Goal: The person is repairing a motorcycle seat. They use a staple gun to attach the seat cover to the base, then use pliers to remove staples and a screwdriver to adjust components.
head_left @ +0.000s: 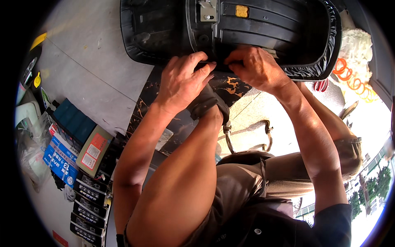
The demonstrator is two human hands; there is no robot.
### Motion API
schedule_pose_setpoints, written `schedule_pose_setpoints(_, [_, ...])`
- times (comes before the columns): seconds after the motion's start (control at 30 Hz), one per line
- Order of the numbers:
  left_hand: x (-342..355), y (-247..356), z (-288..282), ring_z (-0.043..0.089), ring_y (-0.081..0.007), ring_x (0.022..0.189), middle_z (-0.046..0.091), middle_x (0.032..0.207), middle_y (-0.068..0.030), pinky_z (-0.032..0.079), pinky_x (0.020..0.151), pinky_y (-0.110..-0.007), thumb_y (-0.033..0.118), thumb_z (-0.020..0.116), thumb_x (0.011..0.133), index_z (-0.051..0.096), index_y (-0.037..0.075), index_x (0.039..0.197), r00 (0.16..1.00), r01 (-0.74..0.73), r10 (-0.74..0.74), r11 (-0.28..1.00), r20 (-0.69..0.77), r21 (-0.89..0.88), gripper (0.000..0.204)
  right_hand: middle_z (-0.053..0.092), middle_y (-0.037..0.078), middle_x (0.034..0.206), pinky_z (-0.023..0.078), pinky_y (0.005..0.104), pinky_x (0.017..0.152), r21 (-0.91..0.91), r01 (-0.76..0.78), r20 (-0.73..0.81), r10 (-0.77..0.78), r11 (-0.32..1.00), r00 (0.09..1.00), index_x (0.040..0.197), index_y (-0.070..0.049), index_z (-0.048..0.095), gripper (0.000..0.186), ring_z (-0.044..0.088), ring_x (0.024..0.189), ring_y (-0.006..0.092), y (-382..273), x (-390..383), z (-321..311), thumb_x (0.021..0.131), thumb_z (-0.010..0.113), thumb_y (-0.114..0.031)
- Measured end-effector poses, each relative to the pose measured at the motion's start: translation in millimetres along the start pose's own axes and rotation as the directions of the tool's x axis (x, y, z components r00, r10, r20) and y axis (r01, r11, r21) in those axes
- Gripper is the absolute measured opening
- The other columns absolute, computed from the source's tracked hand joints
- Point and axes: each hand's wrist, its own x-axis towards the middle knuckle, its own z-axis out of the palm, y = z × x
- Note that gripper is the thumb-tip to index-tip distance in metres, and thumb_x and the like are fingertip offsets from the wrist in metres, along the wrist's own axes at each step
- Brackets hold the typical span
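A black scooter seat [263, 24] lies underside up in front of me, with a metal latch bracket [208, 13] and a small orange pad [242, 11] on its base. Gathered black cover material [317, 70] wraps over its rim at the right. At the seat's near edge, my left hand [181, 80] is closed, thumb and forefinger pinching the cover's edge. A short way to the right, my right hand [259, 68] is closed on the same edge, its fingers curled over the rim. The fingertips partly hide the material between them.
Boxes with black-and-white labels [88, 206], a blue box [61, 158] and a beige box [94, 152] stand at the left. Below the seat is a dark marbled surface [150, 94]. An orange coiled hose [349, 80] hangs at the right. My bare knee is under my arms.
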Motion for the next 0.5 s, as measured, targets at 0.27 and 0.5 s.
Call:
schedule_pose_setpoints(0.27, [-4,-1,11,0.059,-0.0192,0.076,0.062,0.103,-0.0004,0.042,0.067,-0.035,0.011,0.082,0.074,0.071,0.01,0.103,0.997,-0.066,0.068,0.995,-0.02,0.075,0.031,0.068,0.009,0.095,0.051,0.0396,0.091,-0.1,0.127,-0.185,-0.144,0.987,0.972,0.096,-0.013,0.076,0.018,0.064,0.095,0.0311,10,-2,15,0.081,0.069,-0.016])
schedule_pose_setpoints(0.5, [-6,4,13,0.058,-0.0208,0.079,0.061,0.104,-0.0001,0.041,0.068,-0.036,0.013,0.082,0.073,0.068,0.011,0.11,0.999,-0.025,0.027,0.995,-0.023,0.1,0.039,0.058,0.005,0.102,0.045,0.0399,0.083,-0.39,0.251,-0.255,-0.365,0.886,0.895,0.11,-0.008,0.072,0.035,0.054,0.099,0.0249,0,-31,31,0.076,0.072,-0.016])
